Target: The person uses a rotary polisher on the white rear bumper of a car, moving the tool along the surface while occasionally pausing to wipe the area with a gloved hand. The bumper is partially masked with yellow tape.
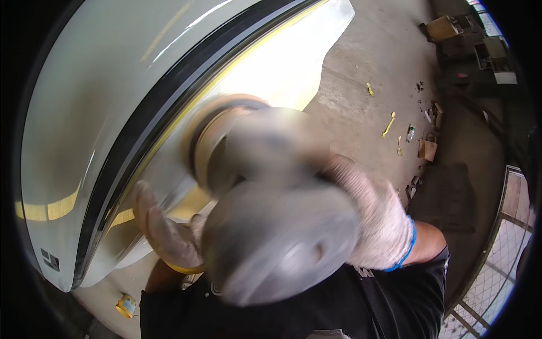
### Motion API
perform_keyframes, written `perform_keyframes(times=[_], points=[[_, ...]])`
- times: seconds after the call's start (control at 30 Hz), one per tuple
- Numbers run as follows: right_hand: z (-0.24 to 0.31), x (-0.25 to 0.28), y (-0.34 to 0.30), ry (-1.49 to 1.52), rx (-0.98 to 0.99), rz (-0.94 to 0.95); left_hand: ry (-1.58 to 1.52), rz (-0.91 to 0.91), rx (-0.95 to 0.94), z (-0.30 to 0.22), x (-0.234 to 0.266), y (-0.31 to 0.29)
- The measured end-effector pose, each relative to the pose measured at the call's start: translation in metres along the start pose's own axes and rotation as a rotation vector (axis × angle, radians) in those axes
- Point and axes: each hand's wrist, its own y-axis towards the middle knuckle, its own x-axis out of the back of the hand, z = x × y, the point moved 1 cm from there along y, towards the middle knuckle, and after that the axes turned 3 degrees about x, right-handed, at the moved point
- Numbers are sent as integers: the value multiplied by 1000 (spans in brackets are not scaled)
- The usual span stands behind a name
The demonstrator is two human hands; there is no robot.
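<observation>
A grey disc sander point(282, 237), blurred by motion, fills the middle of the view. Its round pad point(206, 144), with a tan and dark rim, lies against the pale lower body panel point(293, 62) of a car. My right hand point(372, 217), in a white knitted glove with a blue cuff edge, grips the tool from its right side; most of its fingertips are behind the body. Left of the sander, my left hand point(169, 234), gloved with a yellow cuff edge, has its fingers stretched out by the panel. Whether they touch it I cannot tell.
A black trim strip point(164, 96) edged with yellow runs along the glossy car body point(101, 107). Scraps of yellow tape point(388, 124) and a small bottle point(411, 133) litter the concrete floor point(372, 51). A yellow tub point(126, 305) stands at lower left, a mesh panel point(499, 254) at right.
</observation>
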Motion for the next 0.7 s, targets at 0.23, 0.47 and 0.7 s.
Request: perform_keyframes(times=[0.23, 0.47, 0.7], points=[[-78, 40, 4, 157, -151, -404, 153, 209, 22, -19, 1, 20], [-159, 89, 11, 201, -385, -597, 356, 395, 60, -35, -16, 50], [-224, 43, -43, 342, -516, -612, 543, 388, 38, -63, -83, 107]])
